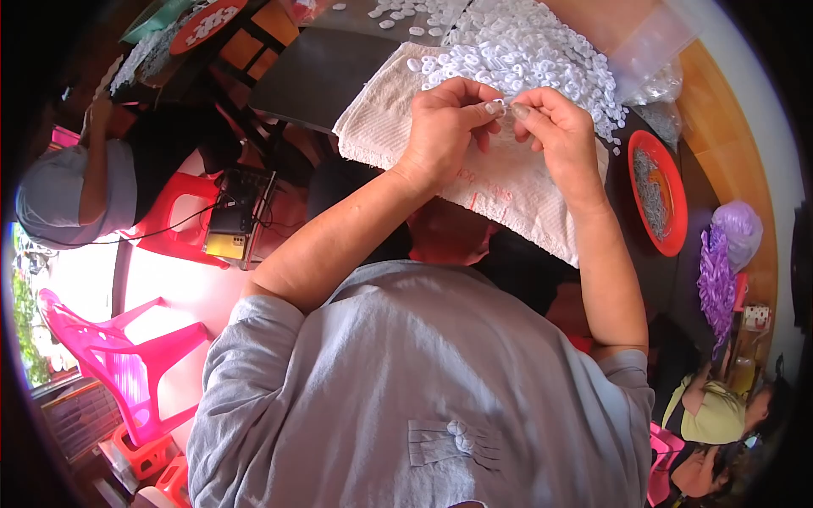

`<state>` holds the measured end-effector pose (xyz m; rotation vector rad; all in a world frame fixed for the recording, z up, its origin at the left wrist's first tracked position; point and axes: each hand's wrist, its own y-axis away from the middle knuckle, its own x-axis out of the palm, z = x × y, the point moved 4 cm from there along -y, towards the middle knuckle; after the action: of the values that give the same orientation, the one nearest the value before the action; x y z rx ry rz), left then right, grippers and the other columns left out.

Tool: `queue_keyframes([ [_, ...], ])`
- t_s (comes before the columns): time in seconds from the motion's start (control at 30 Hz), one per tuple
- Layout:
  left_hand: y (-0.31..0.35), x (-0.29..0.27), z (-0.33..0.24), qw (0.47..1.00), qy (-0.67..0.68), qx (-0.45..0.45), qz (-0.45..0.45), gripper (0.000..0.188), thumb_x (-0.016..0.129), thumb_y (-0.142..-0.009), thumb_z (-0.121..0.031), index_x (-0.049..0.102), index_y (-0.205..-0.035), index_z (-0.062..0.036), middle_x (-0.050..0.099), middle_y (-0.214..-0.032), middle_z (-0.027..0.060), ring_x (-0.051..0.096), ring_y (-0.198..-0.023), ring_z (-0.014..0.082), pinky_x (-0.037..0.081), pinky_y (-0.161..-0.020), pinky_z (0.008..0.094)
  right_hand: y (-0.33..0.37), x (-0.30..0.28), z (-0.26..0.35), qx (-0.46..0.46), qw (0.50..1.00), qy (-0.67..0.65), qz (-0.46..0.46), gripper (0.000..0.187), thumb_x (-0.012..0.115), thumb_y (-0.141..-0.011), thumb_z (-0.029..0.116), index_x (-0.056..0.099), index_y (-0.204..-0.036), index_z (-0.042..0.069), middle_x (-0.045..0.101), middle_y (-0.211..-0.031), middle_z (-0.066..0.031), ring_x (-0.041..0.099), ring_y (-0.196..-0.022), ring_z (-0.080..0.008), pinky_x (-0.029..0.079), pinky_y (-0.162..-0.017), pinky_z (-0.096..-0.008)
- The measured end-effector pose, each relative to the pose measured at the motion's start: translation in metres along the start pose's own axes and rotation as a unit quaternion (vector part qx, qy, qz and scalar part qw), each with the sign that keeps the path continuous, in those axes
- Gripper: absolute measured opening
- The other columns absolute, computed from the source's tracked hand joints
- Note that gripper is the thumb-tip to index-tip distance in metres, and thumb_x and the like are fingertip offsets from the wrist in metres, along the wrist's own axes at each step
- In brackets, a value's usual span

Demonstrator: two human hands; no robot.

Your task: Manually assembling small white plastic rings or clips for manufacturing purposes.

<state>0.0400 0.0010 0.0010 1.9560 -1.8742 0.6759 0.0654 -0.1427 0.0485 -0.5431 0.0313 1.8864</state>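
Note:
My left hand (453, 118) is closed in a pinch on a small white plastic piece (506, 102), above a white towel (381, 114) at the table's near edge. Close beside it, my right hand (555, 127) also pinches with thumb and forefinger. What sits between those right fingertips is too small to make out. Just beyond both hands spreads a large heap of small white oval plastic pieces (542, 55), partly lying on the towel.
A red plate (675, 229) of small grey metal parts stands at the right. Beyond it hang purple bags (720, 262). Left are a person in grey (97, 182), a red chair (174, 212), an electronic device (233, 212) and a pink chair (127, 364). More people sit lower right.

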Motion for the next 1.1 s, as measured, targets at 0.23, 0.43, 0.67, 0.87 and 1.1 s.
queue_keyframes([
  [0.23,0.002,0.003,-0.003,0.998,-0.049,0.019,-0.035,0.009,0.062,-0.085,0.001,0.061,-0.093,0.0042,0.062,-0.075,0.0082,0.056,-0.056,0.0122,0.045,-0.049,0.0232,-0.001,0.002,-0.005,0.007,1.0,-0.005,-0.023,0.01,0.059,-0.088,0.011,0.064,-0.088,0.002,0.059,-0.065,0.0013,0.051,-0.06,-0.0045,0.039,-0.053,-0.0207],
  [0.43,0.003,0.003,-0.002,0.996,-0.072,0.028,-0.049,0.009,0.065,-0.084,0.001,0.061,-0.091,0.0036,0.062,-0.075,0.0073,0.055,-0.056,0.0106,0.044,-0.048,0.0223,0.0,0.005,-0.004,-0.004,1.0,0.009,-0.029,0.01,0.059,-0.088,0.011,0.064,-0.086,0.002,0.058,-0.064,0.0015,0.05,-0.058,-0.0042,0.038,-0.051,-0.0204],
  [0.67,0.005,0.002,-0.001,0.994,-0.089,0.031,-0.063,0.007,0.065,-0.082,0.003,0.062,-0.088,0.0039,0.061,-0.071,0.0067,0.054,-0.055,0.0102,0.043,-0.048,0.0219,0.005,0.009,-0.006,-0.051,0.995,0.075,-0.029,0.007,0.06,-0.09,0.01,0.063,-0.09,0.003,0.058,-0.071,0.0035,0.05,-0.063,-0.0026,0.037,-0.055,-0.0184],
  [0.87,0.004,0.003,-0.004,0.994,-0.082,0.039,-0.065,0.006,0.063,-0.08,0.006,0.062,-0.086,0.0048,0.063,-0.073,0.0079,0.057,-0.059,0.0116,0.045,-0.052,0.0219,0.004,0.013,0.001,-0.074,0.995,0.042,-0.05,0.005,0.06,-0.086,0.003,0.061,-0.085,-0.001,0.059,-0.066,-0.0015,0.054,-0.06,-0.0069,0.044,-0.055,-0.0228],
  [1.1,0.005,0.006,-0.003,0.994,-0.065,0.059,-0.058,0.007,0.065,-0.084,0.0,0.063,-0.089,0.0043,0.063,-0.074,0.0063,0.057,-0.061,0.0106,0.045,-0.056,0.0217,0.002,0.001,-0.015,-0.013,0.999,-0.032,-0.036,0.011,0.062,-0.09,0.014,0.064,-0.093,0.003,0.057,-0.07,0.0045,0.05,-0.064,-0.003,0.035,-0.055,-0.0179],
])
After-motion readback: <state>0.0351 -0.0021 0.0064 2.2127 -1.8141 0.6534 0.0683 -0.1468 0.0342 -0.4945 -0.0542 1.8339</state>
